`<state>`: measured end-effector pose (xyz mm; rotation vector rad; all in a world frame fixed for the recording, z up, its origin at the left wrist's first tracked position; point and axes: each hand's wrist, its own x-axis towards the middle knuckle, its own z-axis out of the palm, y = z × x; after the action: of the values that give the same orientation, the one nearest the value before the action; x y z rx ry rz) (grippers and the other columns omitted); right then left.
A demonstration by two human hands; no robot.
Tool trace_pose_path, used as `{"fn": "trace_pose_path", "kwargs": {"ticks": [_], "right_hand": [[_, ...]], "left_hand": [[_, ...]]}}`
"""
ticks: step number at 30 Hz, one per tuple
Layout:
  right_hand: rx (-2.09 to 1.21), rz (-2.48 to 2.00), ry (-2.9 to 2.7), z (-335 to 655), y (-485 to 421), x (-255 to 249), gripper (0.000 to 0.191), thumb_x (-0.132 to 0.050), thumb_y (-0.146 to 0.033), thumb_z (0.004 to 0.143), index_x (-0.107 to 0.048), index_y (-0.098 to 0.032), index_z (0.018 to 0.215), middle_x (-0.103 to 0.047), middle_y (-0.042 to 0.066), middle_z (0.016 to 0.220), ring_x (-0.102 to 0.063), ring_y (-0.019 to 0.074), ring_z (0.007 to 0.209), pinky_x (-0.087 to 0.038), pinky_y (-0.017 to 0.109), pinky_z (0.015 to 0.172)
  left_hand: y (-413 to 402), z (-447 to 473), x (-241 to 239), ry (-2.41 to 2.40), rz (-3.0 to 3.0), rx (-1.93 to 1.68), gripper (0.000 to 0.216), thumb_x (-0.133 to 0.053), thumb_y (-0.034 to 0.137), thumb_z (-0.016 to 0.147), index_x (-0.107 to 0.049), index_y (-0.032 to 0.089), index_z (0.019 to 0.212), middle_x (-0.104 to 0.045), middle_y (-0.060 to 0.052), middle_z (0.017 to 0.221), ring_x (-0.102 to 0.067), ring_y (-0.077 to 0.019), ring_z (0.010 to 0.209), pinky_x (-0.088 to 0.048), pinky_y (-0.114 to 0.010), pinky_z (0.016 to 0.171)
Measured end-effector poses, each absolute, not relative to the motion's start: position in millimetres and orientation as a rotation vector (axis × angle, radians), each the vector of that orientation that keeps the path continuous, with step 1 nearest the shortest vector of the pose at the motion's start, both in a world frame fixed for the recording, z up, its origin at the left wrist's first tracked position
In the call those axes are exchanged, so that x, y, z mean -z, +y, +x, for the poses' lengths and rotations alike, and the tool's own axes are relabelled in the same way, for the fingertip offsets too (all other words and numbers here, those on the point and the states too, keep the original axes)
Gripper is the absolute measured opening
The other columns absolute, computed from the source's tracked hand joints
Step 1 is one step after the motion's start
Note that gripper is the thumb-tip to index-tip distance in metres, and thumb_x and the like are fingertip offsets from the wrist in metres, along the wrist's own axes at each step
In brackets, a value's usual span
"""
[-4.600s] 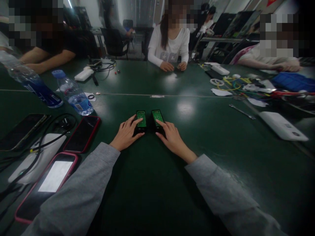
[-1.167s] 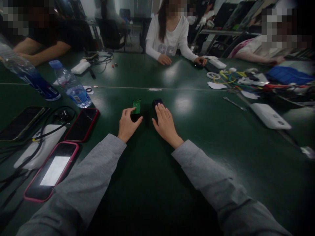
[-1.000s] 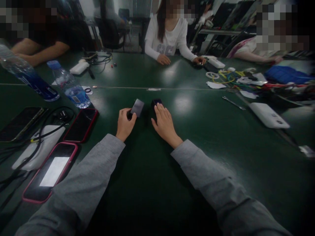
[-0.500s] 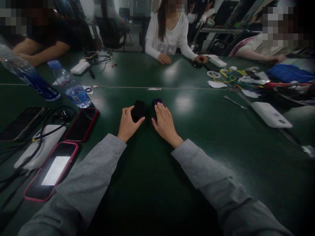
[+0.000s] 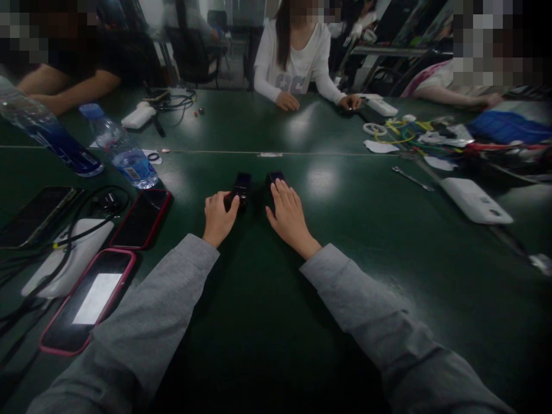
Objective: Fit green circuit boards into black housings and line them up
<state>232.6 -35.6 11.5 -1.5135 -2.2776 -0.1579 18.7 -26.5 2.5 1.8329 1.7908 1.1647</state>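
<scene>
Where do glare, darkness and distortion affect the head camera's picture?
Head view: pale glare on the green table, beyond the right hand; head view: the black device in the left hand looks too dark to show detail; head view: the right border fades to black, and the large bottle leans near the left edge, perhaps from lens distortion.

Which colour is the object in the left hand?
The object looks black, best seen in the head view.

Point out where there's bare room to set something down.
Bare tabletop lies between the left sleeve and right sleeve, and from the right black box across to the wrench. Crowded: the left side, with the red-cased phone, pink-cased phone and water bottle; the far right, with tangled wires.
</scene>
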Motion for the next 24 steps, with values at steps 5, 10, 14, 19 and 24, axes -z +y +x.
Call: {"fn": "trace_pose_path", "kwargs": {"ticks": [5,10,14,19,24], "right_hand": [[0.151,-1.515,-2.224,233.0,-36.3,-9.0,0.064,-0.042,-0.023,0.102,-0.024,-0.006,0.161,-0.020,0.021,0.168,-0.011,0.0318,0.158,-0.021,0.056,0.126],[0.070,-1.681,-1.957,238.5,-30.1,-0.5,0.069,-0.046,-0.029,0.102,-0.019,-0.016,0.164,-0.019,0.025,0.165,-0.022,0.0436,0.152,-0.034,0.068,0.115],[-0.073,-1.631,-1.975,241.4,-27.1,2.2,0.067,-0.045,-0.032,0.102,-0.022,-0.017,0.164,-0.026,0.026,0.161,-0.039,0.0424,0.144,-0.046,0.064,0.107],[-0.134,-1.567,-2.021,240.0,-28.5,1.9,0.069,-0.045,-0.030,0.102,-0.021,-0.014,0.163,-0.026,0.026,0.159,-0.046,0.0406,0.139,-0.052,0.059,0.104],[-0.173,-1.578,-2.016,239.3,-29.2,2.8,0.070,-0.044,-0.032,0.103,-0.016,-0.017,0.165,-0.026,0.026,0.160,-0.048,0.0422,0.137,-0.055,0.060,0.099]], "left_hand": [[-27.3,19.7,-2.6,1.691,1.874,-1.219,0.041,-0.063,0.052,0.094,-0.058,0.022,0.122,-0.060,-0.013,0.122,-0.060,-0.0287,0.114,-0.052,-0.052,0.100],[-29.7,20.9,-3.0,1.594,1.875,-1.255,0.063,-0.078,0.054,0.082,-0.054,0.026,0.132,-0.048,-0.012,0.135,-0.064,-0.0268,0.107,-0.062,-0.045,0.084],[-32.0,21.2,-2.7,1.498,1.989,-1.167,0.067,-0.080,0.046,0.082,-0.050,0.029,0.139,-0.044,-0.012,0.142,-0.066,-0.0237,0.100,-0.064,-0.043,0.080],[-33.0,23.3,-3.6,1.558,2.206,-1.105,0.069,-0.081,0.042,0.081,-0.049,0.027,0.141,-0.043,-0.015,0.148,-0.050,-0.0370,0.135,-0.051,-0.059,0.106],[-26.6,31.6,-11.1,1.578,2.397,-1.000,0.076,-0.081,0.050,0.081,-0.047,0.029,0.146,-0.035,-0.014,0.162,-0.024,-0.0427,0.154,-0.026,-0.067,0.121]]}}
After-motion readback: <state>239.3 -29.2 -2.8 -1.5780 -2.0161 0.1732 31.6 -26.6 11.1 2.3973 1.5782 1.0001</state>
